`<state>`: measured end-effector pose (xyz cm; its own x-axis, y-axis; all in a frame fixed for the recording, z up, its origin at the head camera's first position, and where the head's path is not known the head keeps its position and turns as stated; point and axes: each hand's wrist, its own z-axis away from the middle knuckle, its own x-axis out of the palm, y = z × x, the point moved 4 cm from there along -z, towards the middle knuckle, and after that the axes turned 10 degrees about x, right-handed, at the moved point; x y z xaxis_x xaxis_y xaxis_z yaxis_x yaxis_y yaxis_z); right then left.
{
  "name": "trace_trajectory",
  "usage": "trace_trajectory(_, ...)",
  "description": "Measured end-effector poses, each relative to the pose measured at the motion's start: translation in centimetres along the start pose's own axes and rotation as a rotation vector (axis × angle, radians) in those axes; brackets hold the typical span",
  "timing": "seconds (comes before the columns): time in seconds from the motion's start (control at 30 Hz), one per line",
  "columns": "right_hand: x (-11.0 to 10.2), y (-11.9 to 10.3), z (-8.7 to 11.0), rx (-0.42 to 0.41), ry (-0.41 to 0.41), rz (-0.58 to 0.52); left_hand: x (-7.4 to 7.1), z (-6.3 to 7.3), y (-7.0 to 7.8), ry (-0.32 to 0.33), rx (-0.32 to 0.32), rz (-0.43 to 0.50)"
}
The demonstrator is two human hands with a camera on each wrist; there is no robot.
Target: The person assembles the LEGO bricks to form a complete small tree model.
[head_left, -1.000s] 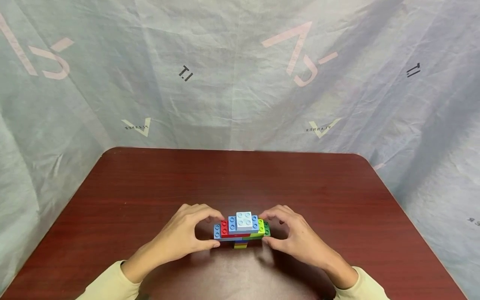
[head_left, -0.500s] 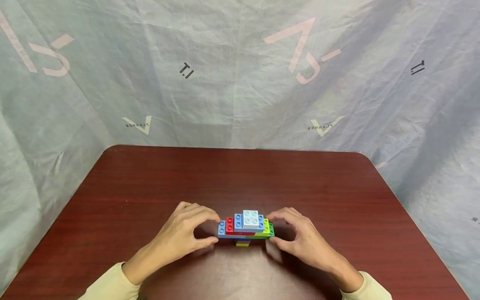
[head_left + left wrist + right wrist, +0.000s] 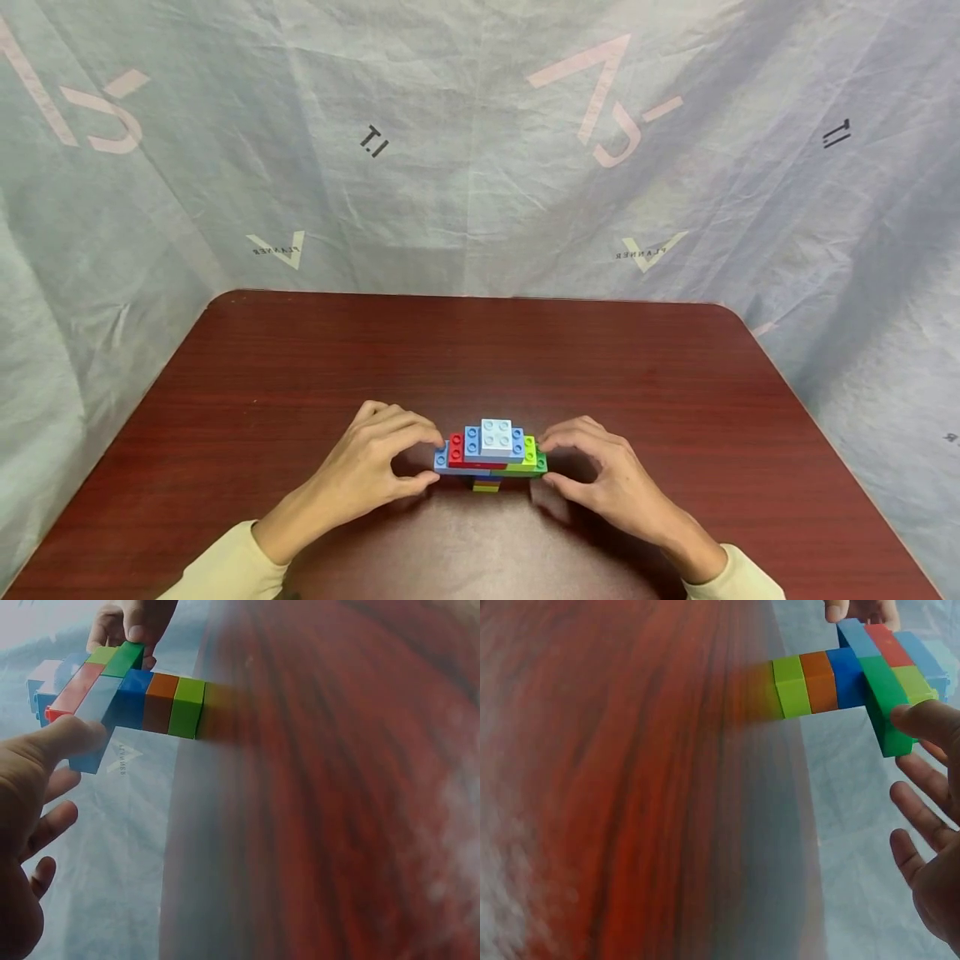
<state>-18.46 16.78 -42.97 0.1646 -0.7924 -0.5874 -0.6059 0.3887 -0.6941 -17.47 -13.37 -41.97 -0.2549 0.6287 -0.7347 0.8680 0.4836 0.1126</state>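
Note:
Between my hands, a toy-brick structure [image 3: 491, 457] stands upright on the table. Its narrow stem shows a lime brick [image 3: 187, 709], an orange-brown brick [image 3: 160, 703] and a blue brick [image 3: 133, 699]. The wider layers above carry red, lime and blue bricks, with a pale blue brick [image 3: 496, 437] on top. My left hand [image 3: 375, 454] pinches the left end, a light blue brick [image 3: 441, 461], between thumb and forefinger. At the right end, my right hand [image 3: 607, 467] pinches the green brick [image 3: 889, 705], thumb in front; its other fingers spread loosely.
The dark red wooden table [image 3: 465, 358] has rounded far corners. A grey printed cloth [image 3: 465, 167] hangs behind it and along both sides. Pale yellow sleeves [image 3: 232, 562] cover my forearms.
The brick structure has shifted slightly right, then a touch back left. Both hands stay at its ends; my left forefinger now covers the rear stud of the light blue brick.

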Motion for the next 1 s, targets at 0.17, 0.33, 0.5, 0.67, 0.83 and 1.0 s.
trace_trajectory(0.17, -0.3, 0.0, -0.3, -0.019, 0.004, -0.06, 0.0, -0.3, -0.1, 0.031, 0.014, 0.034)
trace_trajectory(0.33, -0.7, 0.1, -1.5, 0.086, -0.02, -0.072, -0.3, -0.7, -0.9, 0.052, -0.064, 0.111)
trace_trajectory(0.5, -1.1, 1.1, -3.0, 0.235, -0.056, -0.179, 0.0, -1.5, -2.6, 0.007, -0.25, 0.241)
trace_trajectory(0.67, -1.0, 2.5, -4.6, 0.404, -0.093, -0.279, 0.6, -2.0, -4.4, -0.033, -0.392, 0.341)
trace_trajectory(0.83, -0.5, 4.4, -6.1, 0.522, -0.082, -0.394, 1.6, -2.3, -6.1, -0.059, -0.451, 0.405)
trace_trajectory(1.0, -0.1, 6.6, -7.2, 0.598, -0.063, -0.453, 2.6, -2.9, -7.9, -0.098, -0.487, 0.438)
